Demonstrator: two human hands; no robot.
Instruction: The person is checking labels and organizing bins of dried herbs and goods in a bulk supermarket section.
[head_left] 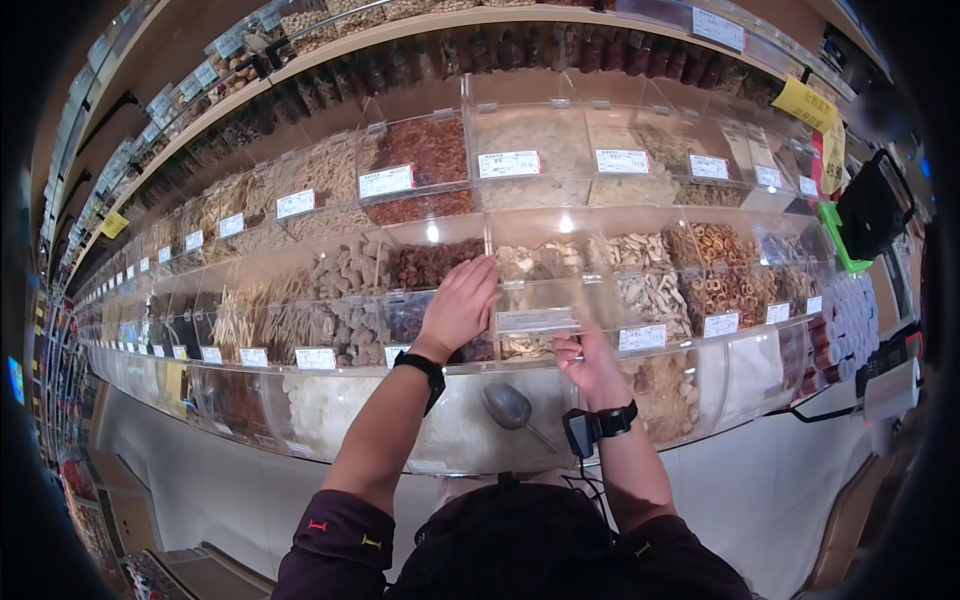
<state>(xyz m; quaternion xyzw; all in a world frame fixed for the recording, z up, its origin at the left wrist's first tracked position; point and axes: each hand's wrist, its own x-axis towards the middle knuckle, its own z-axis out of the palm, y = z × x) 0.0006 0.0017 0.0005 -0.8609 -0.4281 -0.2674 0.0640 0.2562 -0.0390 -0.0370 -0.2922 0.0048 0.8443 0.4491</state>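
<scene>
My left hand (pixel 463 307) lies flat, fingers stretched out, against the clear divider beside a bin of dark red dried fruit (pixel 430 262). To its right is a bin of pale dried slices (pixel 540 262). A clear plastic lid (pixel 545 300) with a blurred label strip sits at the front of that bin, its strip higher than the neighbouring labels. My right hand (pixel 592 365) is at the strip's lower right corner, fingers curled and pinching the lid's edge. Just below, a metal scoop (pixel 507 406) rests over a bin of white pieces (pixel 440 425).
Rows of clear bins with price labels rise in steps. Mushroom-like dried slices (pixel 645 270) and dried rings (pixel 725 270) fill bins to the right. A green-edged black device (pixel 870 215) and a yellow sign (pixel 805 103) stand at the right. Bottles (pixel 590 50) line the shelf behind.
</scene>
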